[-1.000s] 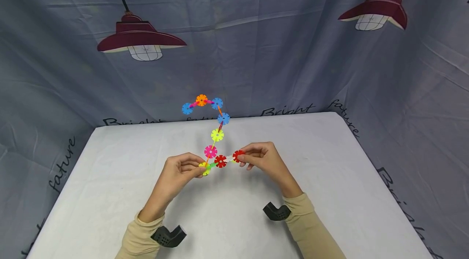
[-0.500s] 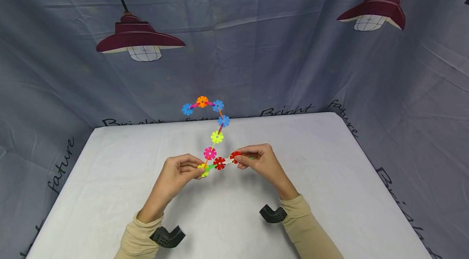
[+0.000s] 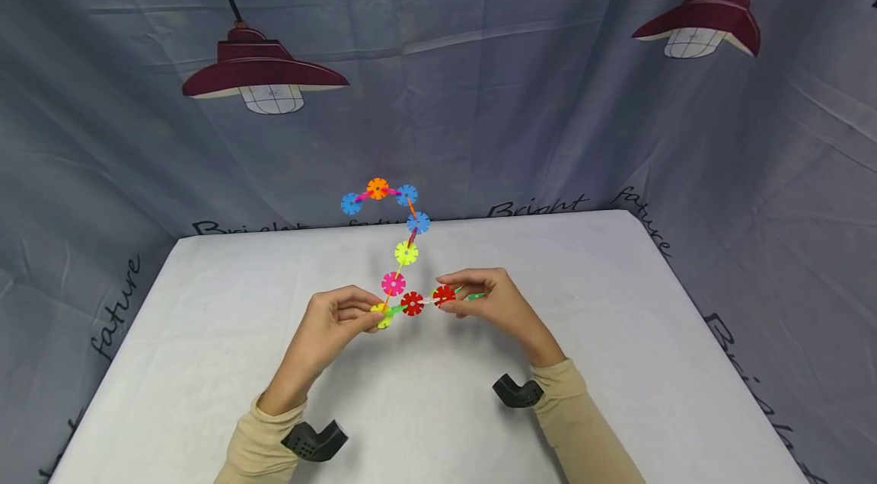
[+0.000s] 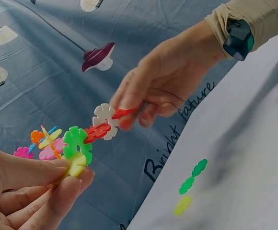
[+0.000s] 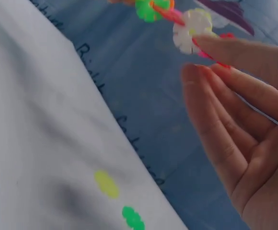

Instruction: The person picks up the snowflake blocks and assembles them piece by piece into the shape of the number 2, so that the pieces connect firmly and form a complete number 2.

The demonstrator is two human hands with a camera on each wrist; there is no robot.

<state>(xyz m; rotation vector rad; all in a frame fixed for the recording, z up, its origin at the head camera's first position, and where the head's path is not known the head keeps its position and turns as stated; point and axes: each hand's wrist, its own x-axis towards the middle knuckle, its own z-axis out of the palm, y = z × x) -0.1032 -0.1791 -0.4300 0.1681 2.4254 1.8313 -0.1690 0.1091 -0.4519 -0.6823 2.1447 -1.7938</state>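
Observation:
A chain of notched, interlocking plastic discs (image 3: 406,253) hangs over the table, held at two places. Blue, orange, pink and yellow discs arch away towards the back. My left hand (image 3: 339,315) pinches a yellow disc (image 4: 75,166) between thumb and fingers. From it a green disc (image 4: 77,145), a red disc (image 3: 412,303) and a white disc (image 4: 105,121) run to the right. At the chain's right end, my right hand (image 3: 495,300) holds a red disc (image 3: 444,295) by its edges between thumb and fingertip. The right wrist view partly hides that end disc behind the thumb.
Two joined green discs (image 4: 193,177) and a yellow disc (image 4: 182,205) lie on the white table (image 3: 226,347), beneath the right hand. A grey printed curtain (image 3: 438,126) hangs behind the table and at both sides.
My right fingers have shifted and spread on the end red disc, so more of it shows. Green discs on the table now show between those fingers. The left hand keeps its pinch.

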